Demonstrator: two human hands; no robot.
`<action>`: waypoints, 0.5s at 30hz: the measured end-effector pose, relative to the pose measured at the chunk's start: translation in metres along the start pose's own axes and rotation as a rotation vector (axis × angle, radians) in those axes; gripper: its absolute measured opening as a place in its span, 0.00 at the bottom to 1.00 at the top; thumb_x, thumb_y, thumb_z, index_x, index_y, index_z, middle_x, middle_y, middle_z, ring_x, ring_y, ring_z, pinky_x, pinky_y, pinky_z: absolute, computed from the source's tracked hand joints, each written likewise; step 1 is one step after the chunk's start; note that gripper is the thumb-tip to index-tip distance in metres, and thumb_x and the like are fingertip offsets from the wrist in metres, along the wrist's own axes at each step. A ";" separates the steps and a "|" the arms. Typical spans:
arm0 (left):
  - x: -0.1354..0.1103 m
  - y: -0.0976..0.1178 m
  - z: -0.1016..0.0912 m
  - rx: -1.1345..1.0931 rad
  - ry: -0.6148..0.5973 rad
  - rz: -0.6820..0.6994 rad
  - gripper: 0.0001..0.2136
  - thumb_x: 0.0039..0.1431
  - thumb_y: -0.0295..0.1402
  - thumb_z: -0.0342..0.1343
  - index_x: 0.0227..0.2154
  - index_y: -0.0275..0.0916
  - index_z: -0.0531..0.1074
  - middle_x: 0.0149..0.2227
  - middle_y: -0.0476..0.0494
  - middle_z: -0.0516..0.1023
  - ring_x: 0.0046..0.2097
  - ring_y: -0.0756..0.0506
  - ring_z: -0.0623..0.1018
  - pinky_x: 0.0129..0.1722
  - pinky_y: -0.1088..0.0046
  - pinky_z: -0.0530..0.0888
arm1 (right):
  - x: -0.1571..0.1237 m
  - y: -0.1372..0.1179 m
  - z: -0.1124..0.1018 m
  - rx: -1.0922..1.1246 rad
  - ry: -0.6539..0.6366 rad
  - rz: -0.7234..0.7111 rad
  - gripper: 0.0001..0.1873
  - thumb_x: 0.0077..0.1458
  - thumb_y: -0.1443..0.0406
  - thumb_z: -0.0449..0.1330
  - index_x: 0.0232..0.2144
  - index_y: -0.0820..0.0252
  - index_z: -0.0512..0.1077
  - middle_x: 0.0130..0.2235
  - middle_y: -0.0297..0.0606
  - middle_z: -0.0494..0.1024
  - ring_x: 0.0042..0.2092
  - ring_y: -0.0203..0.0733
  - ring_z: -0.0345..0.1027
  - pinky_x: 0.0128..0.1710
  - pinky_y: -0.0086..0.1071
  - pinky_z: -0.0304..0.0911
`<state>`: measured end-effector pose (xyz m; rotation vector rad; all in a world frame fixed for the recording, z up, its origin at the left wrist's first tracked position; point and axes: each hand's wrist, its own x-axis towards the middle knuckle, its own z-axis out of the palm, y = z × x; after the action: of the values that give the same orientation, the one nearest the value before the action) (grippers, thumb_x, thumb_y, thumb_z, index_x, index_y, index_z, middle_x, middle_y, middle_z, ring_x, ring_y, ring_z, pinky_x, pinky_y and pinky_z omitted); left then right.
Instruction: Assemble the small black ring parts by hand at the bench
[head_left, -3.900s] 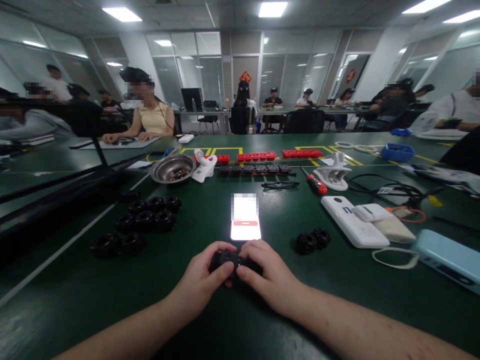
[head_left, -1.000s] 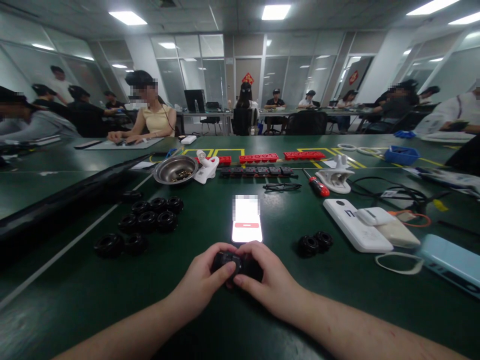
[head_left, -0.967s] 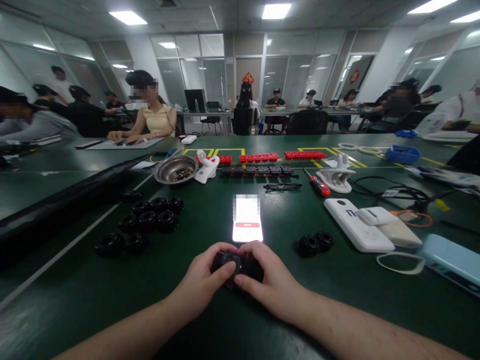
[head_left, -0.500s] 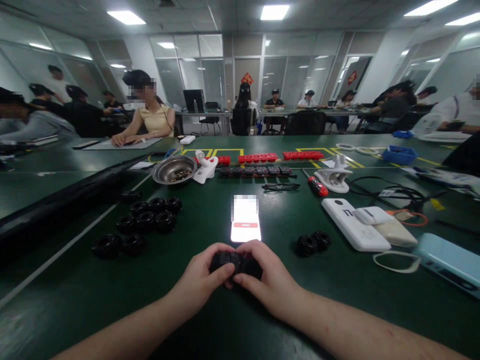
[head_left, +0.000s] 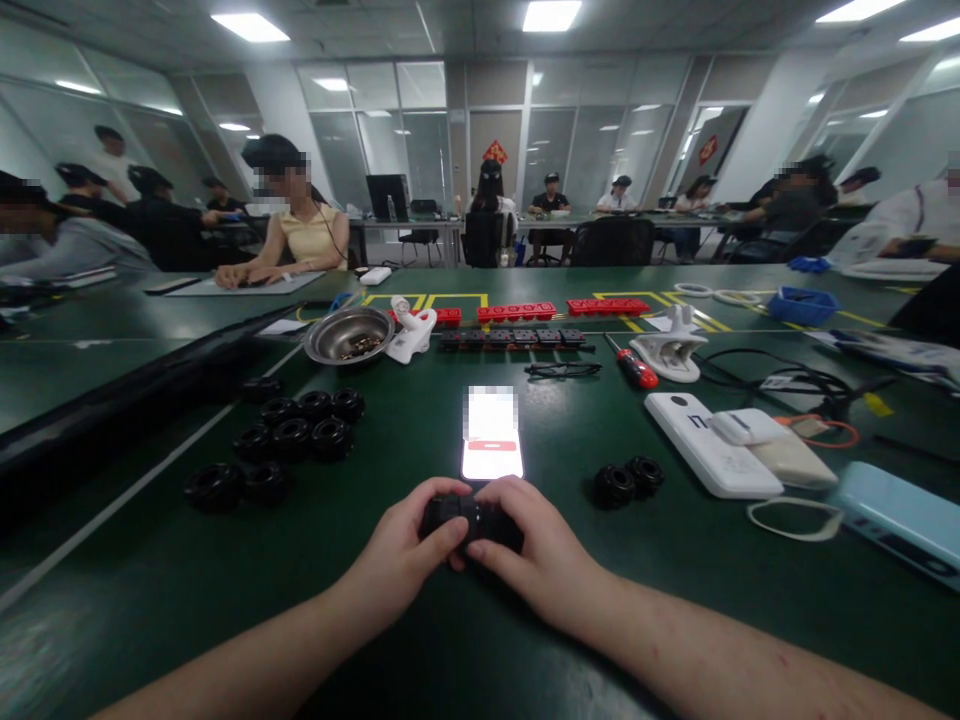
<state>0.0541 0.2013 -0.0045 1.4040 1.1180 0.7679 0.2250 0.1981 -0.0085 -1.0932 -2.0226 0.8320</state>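
Close to me over the green table, both hands meet around black parts. My left hand (head_left: 405, 538) is closed on a dark rounded part (head_left: 444, 510), thumb in front and fingers behind. My right hand (head_left: 544, 548) grips another dark part (head_left: 496, 527) against it, end to end. Fingers hide much of both, so I cannot tell whether they are joined. Just beyond the hands lies a phone (head_left: 493, 462) with a lit screen. To the left sit several glossy black ring-shaped parts (head_left: 291, 438); two similar black parts (head_left: 615, 485) lie to the right.
A metal bowl (head_left: 319, 345) holds small brass-coloured pieces. Red strips (head_left: 515, 313), a black strip (head_left: 512, 341), a red-handled screwdriver (head_left: 637, 368) and a white clamp stand (head_left: 670, 357) lie farther back. White power bank (head_left: 701, 450) and light-blue case (head_left: 900, 515) are right. A person (head_left: 296, 230) sits across.
The hands stay in place. The dark parts between them have shifted slightly, showing more of the spot where they meet. The view has tilted a little.
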 end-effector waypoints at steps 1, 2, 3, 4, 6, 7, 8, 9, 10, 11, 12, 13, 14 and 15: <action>0.000 0.001 0.000 0.013 0.002 0.004 0.15 0.50 0.40 0.52 0.39 0.38 0.64 0.29 0.50 0.71 0.27 0.49 0.72 0.29 0.72 0.70 | 0.000 0.000 0.000 0.009 0.007 0.005 0.13 0.45 0.70 0.60 0.35 0.59 0.64 0.37 0.36 0.67 0.39 0.41 0.60 0.38 0.34 0.57; -0.001 0.002 0.000 0.030 0.008 0.010 0.15 0.50 0.40 0.52 0.39 0.38 0.64 0.29 0.50 0.71 0.27 0.49 0.72 0.29 0.72 0.70 | -0.001 0.000 0.000 0.016 0.009 0.012 0.15 0.44 0.70 0.61 0.36 0.59 0.63 0.37 0.36 0.67 0.39 0.41 0.60 0.38 0.34 0.57; -0.001 0.003 0.000 0.046 0.018 0.019 0.14 0.49 0.40 0.52 0.38 0.39 0.65 0.29 0.49 0.71 0.28 0.49 0.72 0.29 0.72 0.70 | -0.001 0.000 0.000 0.021 0.007 0.019 0.16 0.44 0.69 0.61 0.37 0.59 0.63 0.37 0.36 0.67 0.39 0.41 0.60 0.38 0.34 0.57; -0.002 0.004 0.000 0.060 0.031 0.025 0.14 0.49 0.40 0.52 0.37 0.39 0.65 0.31 0.49 0.72 0.28 0.48 0.72 0.29 0.72 0.70 | -0.002 0.000 0.000 0.022 0.003 0.023 0.16 0.44 0.68 0.61 0.37 0.58 0.63 0.37 0.36 0.67 0.38 0.41 0.60 0.37 0.34 0.57; -0.003 0.004 0.001 0.068 0.050 0.026 0.13 0.48 0.40 0.53 0.36 0.40 0.66 0.32 0.49 0.72 0.29 0.48 0.73 0.29 0.72 0.70 | -0.002 0.000 -0.001 0.013 -0.008 0.017 0.13 0.47 0.64 0.59 0.37 0.59 0.63 0.36 0.36 0.67 0.37 0.41 0.60 0.36 0.35 0.57; -0.004 0.004 0.001 0.063 0.052 0.025 0.13 0.48 0.40 0.53 0.37 0.40 0.66 0.31 0.49 0.71 0.29 0.48 0.73 0.29 0.72 0.70 | -0.002 0.001 -0.001 0.006 -0.013 0.006 0.10 0.49 0.62 0.57 0.35 0.59 0.63 0.35 0.36 0.67 0.37 0.41 0.59 0.36 0.35 0.57; -0.004 0.003 0.002 0.053 0.048 0.024 0.14 0.48 0.40 0.53 0.37 0.40 0.65 0.29 0.50 0.71 0.28 0.48 0.73 0.29 0.72 0.70 | -0.002 0.002 -0.001 -0.001 -0.017 -0.007 0.07 0.51 0.62 0.55 0.33 0.59 0.64 0.34 0.36 0.66 0.36 0.41 0.59 0.35 0.35 0.57; -0.004 0.002 0.002 0.041 0.041 0.020 0.14 0.49 0.40 0.53 0.38 0.40 0.65 0.29 0.50 0.71 0.27 0.49 0.72 0.29 0.72 0.70 | -0.002 0.002 -0.001 -0.005 -0.018 -0.017 0.06 0.53 0.62 0.53 0.30 0.59 0.64 0.32 0.35 0.66 0.36 0.41 0.59 0.35 0.34 0.57; -0.004 0.001 0.002 0.030 0.032 0.017 0.14 0.49 0.39 0.53 0.38 0.39 0.64 0.28 0.50 0.70 0.26 0.49 0.72 0.29 0.72 0.69 | -0.001 0.003 -0.001 -0.008 -0.018 -0.024 0.06 0.54 0.62 0.52 0.28 0.60 0.63 0.31 0.35 0.66 0.35 0.40 0.59 0.35 0.34 0.57; -0.003 0.001 0.002 0.020 0.022 0.012 0.14 0.49 0.39 0.52 0.38 0.39 0.64 0.29 0.50 0.70 0.26 0.50 0.72 0.29 0.71 0.69 | -0.001 0.003 -0.001 -0.007 -0.016 -0.025 0.06 0.54 0.63 0.53 0.27 0.60 0.63 0.31 0.35 0.66 0.35 0.40 0.59 0.35 0.34 0.57; -0.003 0.000 0.002 0.011 0.011 0.005 0.14 0.49 0.39 0.52 0.38 0.39 0.64 0.31 0.49 0.70 0.26 0.50 0.72 0.29 0.71 0.70 | -0.001 0.003 -0.001 -0.002 -0.011 -0.025 0.05 0.53 0.64 0.54 0.27 0.60 0.63 0.31 0.35 0.66 0.35 0.40 0.59 0.35 0.34 0.57; -0.002 0.000 0.002 0.002 0.002 0.000 0.14 0.49 0.39 0.52 0.38 0.39 0.64 0.32 0.49 0.71 0.26 0.50 0.72 0.29 0.71 0.70 | 0.000 0.003 -0.001 0.003 -0.007 -0.022 0.04 0.51 0.65 0.55 0.28 0.59 0.63 0.32 0.35 0.66 0.36 0.40 0.59 0.35 0.34 0.57; -0.001 0.001 0.001 -0.002 -0.003 -0.002 0.14 0.50 0.39 0.52 0.38 0.39 0.64 0.32 0.49 0.70 0.26 0.50 0.72 0.29 0.71 0.70 | 0.000 0.003 -0.001 0.010 -0.001 -0.022 0.05 0.50 0.66 0.57 0.30 0.59 0.64 0.33 0.35 0.66 0.37 0.40 0.59 0.36 0.33 0.57; 0.000 0.001 0.001 0.000 -0.006 -0.003 0.14 0.50 0.39 0.52 0.37 0.39 0.64 0.31 0.49 0.71 0.26 0.50 0.72 0.28 0.72 0.70 | 0.000 0.002 -0.001 0.015 0.004 -0.019 0.07 0.48 0.67 0.59 0.32 0.59 0.64 0.34 0.36 0.66 0.37 0.41 0.59 0.36 0.34 0.57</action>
<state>0.0554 0.2006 -0.0033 1.4039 1.1148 0.7612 0.2270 0.1989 -0.0098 -1.0654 -2.0170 0.8331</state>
